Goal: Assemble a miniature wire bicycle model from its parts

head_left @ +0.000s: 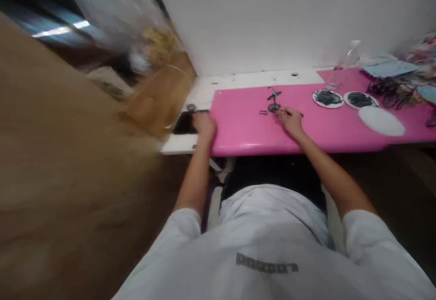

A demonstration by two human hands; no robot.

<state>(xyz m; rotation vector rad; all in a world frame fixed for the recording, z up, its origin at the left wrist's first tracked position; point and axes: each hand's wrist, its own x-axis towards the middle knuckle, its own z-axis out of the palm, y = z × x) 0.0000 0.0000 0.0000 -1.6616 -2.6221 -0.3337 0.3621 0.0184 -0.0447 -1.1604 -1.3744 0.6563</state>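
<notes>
My right hand (289, 119) is pinched closed at a small dark assembly (274, 107) with a round, wheel-like part, on a pink mat (238, 127). A thin dark end sticks out behind its fingers; what they hold is too small to make out. Just beyond lies another thin dark piece (274, 94) with short arms. Two short dark pins (263, 112) lie left of the assembly. My left hand (204, 125) rests at the mat's left edge, over a dark rectangular area (185, 122) of the white table. Its fingers are blurred and partly hidden.
Two white plates, one (327, 98) beside another (361, 100), hold dark thin parts. A white oval plate or lid (381, 121) lies nearer. Behind stands a clear bottle (340, 68); dark tangled parts (388, 92) lie right. Cardboard (166, 95) borders the left.
</notes>
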